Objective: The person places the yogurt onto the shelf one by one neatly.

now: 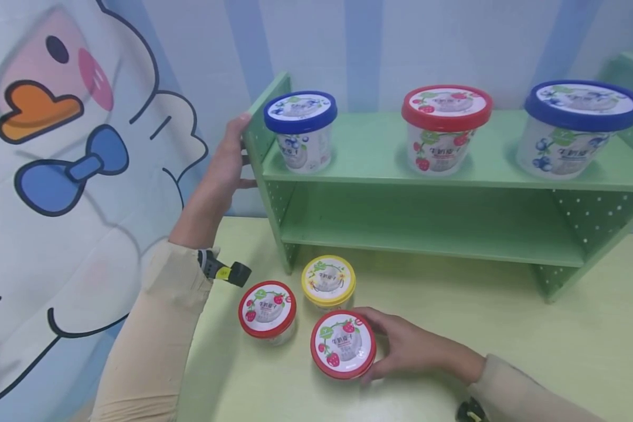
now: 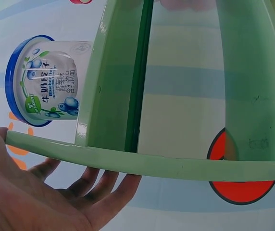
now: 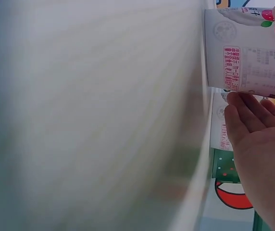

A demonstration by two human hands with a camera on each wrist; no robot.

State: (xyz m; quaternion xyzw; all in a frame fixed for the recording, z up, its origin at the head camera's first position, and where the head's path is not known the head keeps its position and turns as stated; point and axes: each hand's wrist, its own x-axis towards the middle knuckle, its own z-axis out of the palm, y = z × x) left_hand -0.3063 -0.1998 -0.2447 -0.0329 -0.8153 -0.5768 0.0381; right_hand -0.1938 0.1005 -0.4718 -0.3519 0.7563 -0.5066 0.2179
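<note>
My left hand (image 1: 227,155) holds the left side panel of a green two-tier shelf (image 1: 432,249); in the left wrist view its thumb is at the panel's end and the fingers lie against the outer side. Low on the right, my right hand (image 1: 406,346) grips a red-lidded strawberry cup (image 1: 343,344) between thumb and fingers. The right wrist view shows that cup's printed white side (image 3: 248,57). Beside it on the table are another red-lidded cup (image 1: 268,310) and a yellow-lidded cup (image 1: 328,281), all upright.
On the top tier stand a blue-lidded blueberry cup (image 1: 300,132), a red-lidded cup (image 1: 445,129) and a larger-looking blue-lidded cup (image 1: 580,129). A pale yellow-green table (image 1: 453,310) bears the shelf. Behind it hangs a blue striped backdrop (image 1: 316,47) with a cartoon duck at left.
</note>
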